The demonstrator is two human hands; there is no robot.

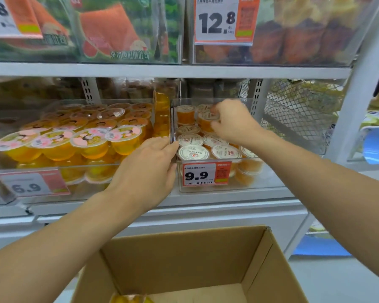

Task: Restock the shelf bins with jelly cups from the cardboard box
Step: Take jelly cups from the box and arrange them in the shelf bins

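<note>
Jelly cup (208, 120) gripped by right hand (232, 122); left hand (149, 169) holds one bin (260, 178).

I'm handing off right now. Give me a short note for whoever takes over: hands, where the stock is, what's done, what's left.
Left hand: grips the front left corner of the 9.9 bin, steadying it.
Right hand: its grip is on a jelly cup at the back of that bin, placing or straightening it.
Done: the 9.9 bin holds several rows of cups; the 6.9 bin beside it is heaped.
Left: the cardboard box below looks nearly empty, with a few cups showing at the bottom edge. Shelve those.
</note>
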